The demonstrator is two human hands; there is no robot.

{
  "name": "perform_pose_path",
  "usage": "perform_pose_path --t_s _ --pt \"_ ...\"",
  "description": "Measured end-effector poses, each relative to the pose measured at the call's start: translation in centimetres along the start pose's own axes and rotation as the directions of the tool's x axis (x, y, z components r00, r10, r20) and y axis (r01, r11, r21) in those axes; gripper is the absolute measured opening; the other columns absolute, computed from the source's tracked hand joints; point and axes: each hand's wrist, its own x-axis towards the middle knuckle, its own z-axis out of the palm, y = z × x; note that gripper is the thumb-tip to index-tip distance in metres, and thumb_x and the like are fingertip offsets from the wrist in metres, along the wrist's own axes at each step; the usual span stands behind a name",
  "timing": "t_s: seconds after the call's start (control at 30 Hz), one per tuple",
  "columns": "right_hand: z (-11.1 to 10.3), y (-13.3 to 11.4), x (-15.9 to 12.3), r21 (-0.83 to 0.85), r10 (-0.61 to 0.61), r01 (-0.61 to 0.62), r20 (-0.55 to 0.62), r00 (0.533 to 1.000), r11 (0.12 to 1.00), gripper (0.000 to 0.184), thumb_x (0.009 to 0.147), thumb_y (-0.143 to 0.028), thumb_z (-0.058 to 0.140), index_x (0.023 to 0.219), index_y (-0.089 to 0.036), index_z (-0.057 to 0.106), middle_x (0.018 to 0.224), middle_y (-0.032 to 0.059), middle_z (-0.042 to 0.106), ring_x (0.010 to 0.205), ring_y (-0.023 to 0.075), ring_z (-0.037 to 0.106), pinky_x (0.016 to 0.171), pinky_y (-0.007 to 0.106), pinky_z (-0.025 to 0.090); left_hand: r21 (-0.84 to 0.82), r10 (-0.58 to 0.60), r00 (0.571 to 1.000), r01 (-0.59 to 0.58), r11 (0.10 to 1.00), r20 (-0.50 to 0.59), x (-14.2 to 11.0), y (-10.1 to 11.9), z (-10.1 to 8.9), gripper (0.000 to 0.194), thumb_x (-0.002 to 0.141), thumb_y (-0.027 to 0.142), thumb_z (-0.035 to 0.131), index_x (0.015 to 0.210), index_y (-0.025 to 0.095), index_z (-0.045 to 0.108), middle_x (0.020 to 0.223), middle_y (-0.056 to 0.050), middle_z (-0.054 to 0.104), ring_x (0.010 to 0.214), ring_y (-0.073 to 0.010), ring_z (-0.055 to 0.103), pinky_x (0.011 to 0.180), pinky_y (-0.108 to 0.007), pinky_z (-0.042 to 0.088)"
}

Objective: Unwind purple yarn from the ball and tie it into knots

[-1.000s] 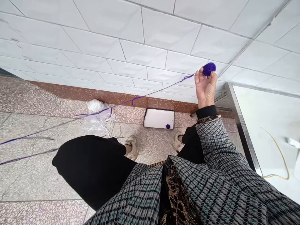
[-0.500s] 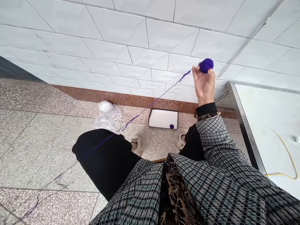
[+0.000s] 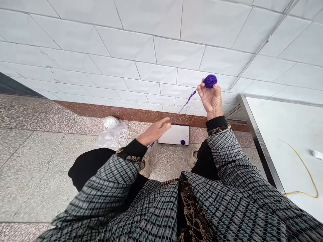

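Note:
A small ball of purple yarn point(image 3: 210, 81) is held up in front of the tiled wall in the fingertips of my right hand point(image 3: 210, 101). From it a twisted purple strand point(image 3: 191, 97) slants down and left toward my left hand point(image 3: 156, 131). The left fingers are drawn together where the strand meets them; their exact grip on it is partly hidden. More strand shows just below that wrist. Behind the left hand, a shallow white tray with a dark rim point(image 3: 174, 135) lies on the floor, holding a smaller purple ball point(image 3: 183, 142).
A ball of white yarn point(image 3: 110, 122), a clear plastic bag point(image 3: 111, 135) and loose white cord point(image 3: 125, 137) lie on the floor at left. To the right stands a white metal-edged table point(image 3: 275, 121) with a yellow cord point(image 3: 304, 163) on it. The tiled wall point(image 3: 141, 43) is ahead.
My left hand has come into view from the lower left and is at the strand. The right hand, still holding the purple ball, sits slightly lower and further left in view.

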Motion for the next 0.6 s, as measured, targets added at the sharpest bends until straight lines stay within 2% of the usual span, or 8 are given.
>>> perform_pose_path --t_s 0.03,0.1,0.13,0.2,0.33,0.4,0.47,0.6 --pt "-0.4 0.2 0.2 0.009 0.024 -0.024 -0.008 1.000 1.000 0.052 0.068 -0.051 0.088 0.105 -0.027 0.061 0.107 0.0056 0.071 0.106 0.0242 0.073 0.095 0.045 0.068 -0.077 0.002 1.000 0.000 0.997 0.031 0.2 -0.3 1.1 0.062 0.094 0.069 0.050 0.119 0.014 0.066 0.091 -0.010 0.073 0.091 -0.0260 0.071 0.096 -0.041 0.056" --pt "-1.1 0.5 0.7 0.014 0.068 -0.067 -0.042 0.997 0.998 0.052 0.070 -0.051 0.086 0.109 -0.027 0.061 0.106 0.0052 0.071 0.105 0.0242 0.074 0.091 0.045 0.069 -0.243 -0.008 0.999 0.016 0.970 0.034 -0.8 -1.3 1.7 0.046 0.094 0.063 0.054 0.097 0.018 0.065 0.062 0.002 0.047 0.060 -0.0161 0.050 0.071 -0.035 0.049" --pt "-1.3 0.7 0.9 0.016 0.082 -0.081 -0.060 0.995 0.997 0.052 0.071 -0.052 0.086 0.110 -0.027 0.061 0.106 0.0051 0.071 0.105 0.0241 0.074 0.090 0.045 0.069 -0.321 -0.014 1.000 0.013 0.947 0.000 -1.8 -1.8 1.3 0.042 0.094 0.062 0.057 0.089 0.020 0.062 0.060 0.005 0.035 0.055 -0.0132 0.038 0.062 -0.032 0.041" --pt "-1.5 1.0 1.1 0.023 0.097 -0.095 -0.083 0.992 0.995 0.054 0.071 -0.053 0.085 0.112 -0.027 0.060 0.105 0.0050 0.071 0.106 0.0241 0.074 0.090 0.044 0.070 -0.424 -0.057 0.994 0.011 0.906 -0.097 -4.4 -2.6 -0.3 0.042 0.095 0.062 0.061 0.083 0.022 0.057 0.061 0.006 0.024 0.055 -0.0116 0.024 0.057 -0.031 0.025" --pt "-0.9 1.5 1.2 0.015 0.117 -0.116 -0.104 0.988 0.993 0.052 0.070 -0.054 0.085 0.106 -0.026 0.059 0.107 0.0055 0.070 0.112 0.0244 0.074 0.092 0.042 0.070 -0.466 -0.216 0.953 0.097 0.879 -0.211 -9.4 -3.7 -4.3 0.048 0.092 0.069 0.068 0.082 0.023 0.056 0.059 0.006 0.025 0.058 -0.0120 0.020 0.061 -0.032 0.018" --pt "-0.6 1.6 1.3 0.030 0.105 -0.102 -0.129 0.986 0.994 0.048 0.071 -0.052 0.084 0.102 -0.026 0.057 0.107 0.0054 0.070 0.114 0.0240 0.073 0.094 0.041 0.070 -0.492 -0.286 0.898 0.093 0.865 -0.333 -11.7 -4.2 -5.7 0.051 0.083 0.069 0.078 0.079 0.023 0.056 0.055 0.007 0.025 0.056 -0.0113 0.020 0.061 -0.031 0.019" --pt "-0.6 1.6 1.5 0.066 0.085 -0.076 -0.149 0.985 0.995 0.045 0.073 -0.050 0.083 0.100 -0.026 0.057 0.106 0.0046 0.069 0.114 0.0237 0.074 0.095 0.042 0.070 -0.518 -0.344 0.814 0.063 0.853 -0.468 -14.0 -4.9 -6.8 0.049 0.073 0.062 0.089 0.078 0.024 0.059 0.051 0.007 0.028 0.055 -0.0111 0.023 0.060 -0.030 0.022" --pt "-0.7 1.6 1.6 0.096 0.082 -0.071 -0.115 0.990 0.993 0.045 0.072 -0.049 0.083 0.101 -0.027 0.057 0.105 0.0038 0.069 0.113 0.0254 0.074 0.093 0.047 0.070 -0.452 -0.369 0.680 0.063 0.890 -0.633 -19.4 -5.5 -8.6 0.044 0.066 0.058 0.092 0.065 0.027 0.061 0.049 0.006 0.039 0.065 -0.0137 0.043 0.072 -0.033 0.045"
